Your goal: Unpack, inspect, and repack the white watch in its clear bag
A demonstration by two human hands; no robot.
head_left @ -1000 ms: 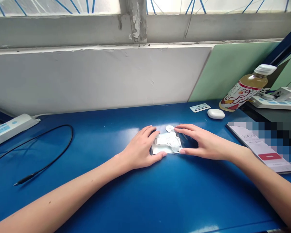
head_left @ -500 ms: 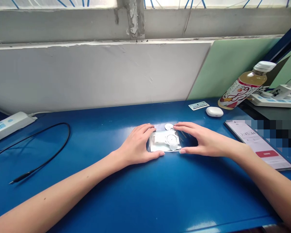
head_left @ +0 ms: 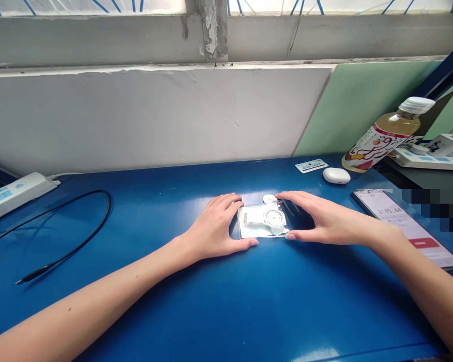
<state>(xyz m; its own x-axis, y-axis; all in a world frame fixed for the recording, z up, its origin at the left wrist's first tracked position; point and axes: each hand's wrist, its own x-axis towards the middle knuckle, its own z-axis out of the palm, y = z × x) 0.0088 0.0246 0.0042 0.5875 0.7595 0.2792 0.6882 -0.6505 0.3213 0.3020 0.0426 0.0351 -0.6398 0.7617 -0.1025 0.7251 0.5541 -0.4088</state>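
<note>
A small clear plastic packet with white parts inside lies flat on the blue table. My left hand rests at its left edge, fingers curved and apart, thumb on the table below the packet. My right hand frames the right edge, fingers stretched, thumb tip at the lower right corner. Neither hand lifts it. A small white disc lies just behind the packet, near my right fingertips.
A black cable loops at the left, beside a white power strip. At the right lie a phone, a white earbud case, a small card and a tilted drink bottle. A white wall rises behind the table.
Both hands and the packet stay almost where they were. The view has shifted slightly, nothing was picked up or let go.
</note>
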